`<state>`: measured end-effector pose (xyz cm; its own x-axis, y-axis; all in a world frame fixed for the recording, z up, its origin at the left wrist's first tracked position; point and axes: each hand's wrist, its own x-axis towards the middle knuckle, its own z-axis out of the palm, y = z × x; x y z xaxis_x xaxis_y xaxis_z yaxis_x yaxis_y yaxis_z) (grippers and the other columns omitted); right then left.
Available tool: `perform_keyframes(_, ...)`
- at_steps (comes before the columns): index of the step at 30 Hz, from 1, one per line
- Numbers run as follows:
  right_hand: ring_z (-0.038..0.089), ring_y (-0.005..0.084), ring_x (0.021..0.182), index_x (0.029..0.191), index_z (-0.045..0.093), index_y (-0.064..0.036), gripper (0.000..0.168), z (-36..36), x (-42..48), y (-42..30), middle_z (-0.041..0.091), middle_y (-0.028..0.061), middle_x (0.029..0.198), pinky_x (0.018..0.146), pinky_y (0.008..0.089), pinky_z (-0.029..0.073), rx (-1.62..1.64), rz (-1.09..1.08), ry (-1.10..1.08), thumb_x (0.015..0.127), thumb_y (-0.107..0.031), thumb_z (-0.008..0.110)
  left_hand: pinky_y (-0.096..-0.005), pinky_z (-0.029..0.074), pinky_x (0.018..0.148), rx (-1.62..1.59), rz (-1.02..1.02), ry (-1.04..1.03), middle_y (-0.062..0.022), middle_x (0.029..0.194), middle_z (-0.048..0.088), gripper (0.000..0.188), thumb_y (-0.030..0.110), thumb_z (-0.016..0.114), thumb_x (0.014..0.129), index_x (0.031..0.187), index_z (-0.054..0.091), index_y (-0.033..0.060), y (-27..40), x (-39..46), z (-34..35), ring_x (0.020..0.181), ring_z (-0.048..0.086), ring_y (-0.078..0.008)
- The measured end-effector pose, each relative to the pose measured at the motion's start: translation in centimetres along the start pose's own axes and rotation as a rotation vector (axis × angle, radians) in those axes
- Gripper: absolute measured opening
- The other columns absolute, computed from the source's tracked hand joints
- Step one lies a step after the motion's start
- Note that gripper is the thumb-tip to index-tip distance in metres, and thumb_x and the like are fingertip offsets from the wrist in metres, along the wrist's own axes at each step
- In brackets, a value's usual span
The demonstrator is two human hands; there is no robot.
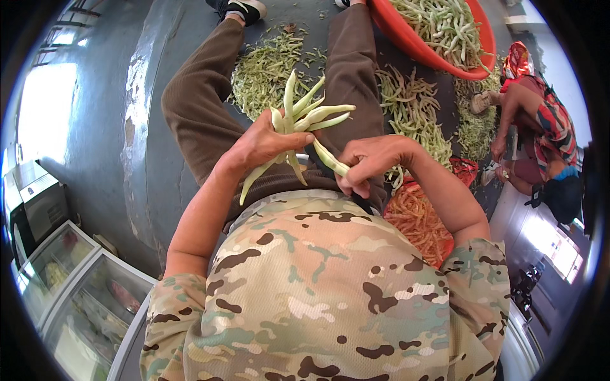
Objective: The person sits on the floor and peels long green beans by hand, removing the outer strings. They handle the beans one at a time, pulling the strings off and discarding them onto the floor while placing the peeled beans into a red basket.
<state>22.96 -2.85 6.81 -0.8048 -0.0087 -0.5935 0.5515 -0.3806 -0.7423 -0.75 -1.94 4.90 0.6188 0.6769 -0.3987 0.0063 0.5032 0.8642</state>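
Note:
My left hand (pixel 271 138) grips a bunch of pale green bean pods (pixel 290 109), which fan out above and below the fist. Between the two hands runs a single bean pod (pixel 329 157). Its upper end lies by my left thumb, and its lower end is pinched in the fingers of my right hand (pixel 369 162). Both hands are above my lap, in front of the waistband. On the floor between my legs spreads a heap of short green bean trimmings (pixel 262 71).
An orange-red basin (pixel 457 69) of bean pods stands at upper right. Below it lie loose whole pods (pixel 419 114) and a red mesh bag of pods (pixel 419 224). A co-worker (pixel 543 114) sits at right beside more bean bits (pixel 476 128). A glass-topped chest freezer (pixel 95 305) stands at lower left.

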Motion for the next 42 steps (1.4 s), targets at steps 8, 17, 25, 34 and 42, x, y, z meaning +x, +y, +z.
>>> perform_keyframes(8,0.061,0.0187,0.059,0.089,0.063,-0.001,0.042,-0.1,0.5,-0.5,0.062,0.0078,0.064,0.057,0.0347,0.046,-0.141,-0.128,0.577,0.094,-0.041,0.050,-0.0271,0.049,0.064,0.576,0.075,0.122,-0.0030,0.079,0.067,0.023,0.009,0.064,0.077,0.098,0.065,-0.0003,0.5,0.3,0.5,0.070,0.059,-0.0073)
perform_keyframes(17,0.059,0.0396,0.061,0.083,0.058,-0.005,0.024,2.1,2.6,-3.4,0.059,0.0196,0.063,0.054,0.0480,0.044,-0.635,-0.289,1.235,0.089,-0.028,0.058,-0.0229,0.051,0.063,-0.614,0.003,0.236,-0.0058,0.082,0.062,0.021,0.007,0.058,0.086,0.104,0.057,-0.0033,-2.0,1.4,0.3,0.064,0.060,-0.0110)
perform_keyframes(25,0.060,0.0189,0.049,0.086,0.059,-0.007,0.021,-3.2,-0.4,-2.9,0.063,0.0088,0.062,0.049,0.0347,0.046,-0.154,-0.434,1.697,0.093,-0.026,0.057,-0.0235,0.049,0.061,-0.512,-0.005,0.239,-0.0046,0.076,0.060,0.018,0.009,0.062,0.082,0.097,0.058,-0.0005,-3.1,0.8,2.5,0.062,0.058,-0.0109)
perform_keyframes(34,0.056,0.0229,0.063,0.087,0.064,0.000,0.034,-1.2,3.3,-4.4,0.061,0.0138,0.075,0.062,0.0346,0.047,-0.306,-0.376,1.263,0.078,-0.031,0.075,-0.0300,0.048,0.067,0.248,0.074,0.372,-0.0028,0.082,0.065,0.029,0.022,0.075,0.078,0.096,0.063,0.0018,-2.7,1.3,2.9,0.072,0.060,-0.0136)
perform_keyframes(42,0.047,0.0027,0.058,0.087,0.067,-0.005,0.021,-2.4,1.2,-3.8,0.060,-0.0033,0.067,0.052,0.0215,0.036,0.270,-0.367,0.983,0.085,-0.025,0.071,-0.0250,0.047,0.058,-0.430,-0.100,0.394,-0.0045,0.080,0.062,0.029,0.023,0.070,0.083,0.099,0.060,0.0013,-4.3,0.6,0.5,0.062,0.056,-0.0118)
